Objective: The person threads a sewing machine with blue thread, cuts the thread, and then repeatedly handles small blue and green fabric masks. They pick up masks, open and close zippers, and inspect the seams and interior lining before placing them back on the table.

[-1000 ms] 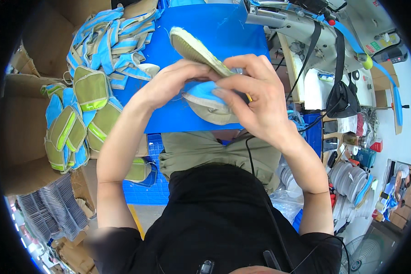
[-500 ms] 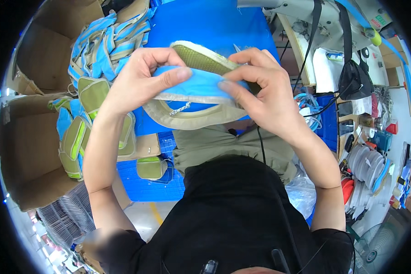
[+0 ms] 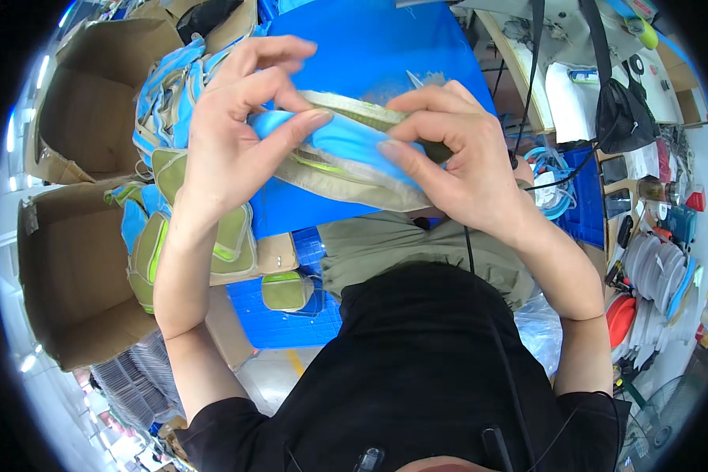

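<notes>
Both hands hold one fabric pouch (image 3: 346, 153) up close to the camera, blue on its near face with olive and grey edging and a thin lime stripe. My left hand (image 3: 240, 118) pinches its left end, thumb on the blue panel. Gripping the right end is my right hand (image 3: 456, 161), fingers curled over the olive top edge. The pouch hangs above a blue table top (image 3: 370, 55).
A pile of similar blue and olive pouches (image 3: 165, 212) lies at the left beside open cardboard boxes (image 3: 71, 259). A black bag (image 3: 625, 118) hangs at the upper right over a sewing bench. Stacked discs and tools (image 3: 653, 267) crowd the right edge.
The pouch has come up nearer to the camera and turned more level. My hands have shifted along it to grip its two ends.
</notes>
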The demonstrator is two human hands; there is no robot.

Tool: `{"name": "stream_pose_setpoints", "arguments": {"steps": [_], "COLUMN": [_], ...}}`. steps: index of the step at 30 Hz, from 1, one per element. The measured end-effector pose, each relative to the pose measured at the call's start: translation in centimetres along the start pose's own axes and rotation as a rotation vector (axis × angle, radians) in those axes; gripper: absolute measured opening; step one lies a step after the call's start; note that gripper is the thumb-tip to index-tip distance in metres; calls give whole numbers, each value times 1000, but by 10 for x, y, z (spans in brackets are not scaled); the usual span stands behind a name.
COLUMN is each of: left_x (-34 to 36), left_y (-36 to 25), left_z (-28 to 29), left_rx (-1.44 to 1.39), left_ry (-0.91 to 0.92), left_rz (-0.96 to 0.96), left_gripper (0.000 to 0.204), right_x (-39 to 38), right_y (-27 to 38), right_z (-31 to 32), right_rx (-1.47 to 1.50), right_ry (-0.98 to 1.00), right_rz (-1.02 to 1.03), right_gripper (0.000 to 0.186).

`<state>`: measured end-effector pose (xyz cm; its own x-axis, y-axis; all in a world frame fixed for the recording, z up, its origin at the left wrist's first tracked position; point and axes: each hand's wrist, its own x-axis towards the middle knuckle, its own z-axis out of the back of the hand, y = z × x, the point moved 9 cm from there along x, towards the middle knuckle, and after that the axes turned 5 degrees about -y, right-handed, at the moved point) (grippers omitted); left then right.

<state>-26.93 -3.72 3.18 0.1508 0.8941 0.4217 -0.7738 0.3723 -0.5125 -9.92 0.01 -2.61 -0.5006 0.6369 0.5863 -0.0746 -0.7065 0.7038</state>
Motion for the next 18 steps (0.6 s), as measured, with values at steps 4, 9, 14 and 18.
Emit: {"name": "stream_pose_setpoints", "arguments": {"steps": [4, 9, 14, 18], "left_x": [1, -12, -20, -26], "left_y": [13, 16, 14, 13], "left_z": [-14, -20, -15, -12], "left_rx": [-203, -350, -345, -356], "left_ry": [105, 64, 8, 2], "left_rz": [161, 326, 337, 362], "left_gripper": [14, 17, 18, 18], "right_x": [-1, -7, -10, -10], "right_y": [-1, -8, -11, -12], "right_z": [4, 6, 5, 2], "right_rx": [27, 160, 236, 258], "right_ry": [-10, -75, -88, -62], "right_rz": [-3, -56, -101, -127], "right_gripper": [8, 10, 14, 15]}}
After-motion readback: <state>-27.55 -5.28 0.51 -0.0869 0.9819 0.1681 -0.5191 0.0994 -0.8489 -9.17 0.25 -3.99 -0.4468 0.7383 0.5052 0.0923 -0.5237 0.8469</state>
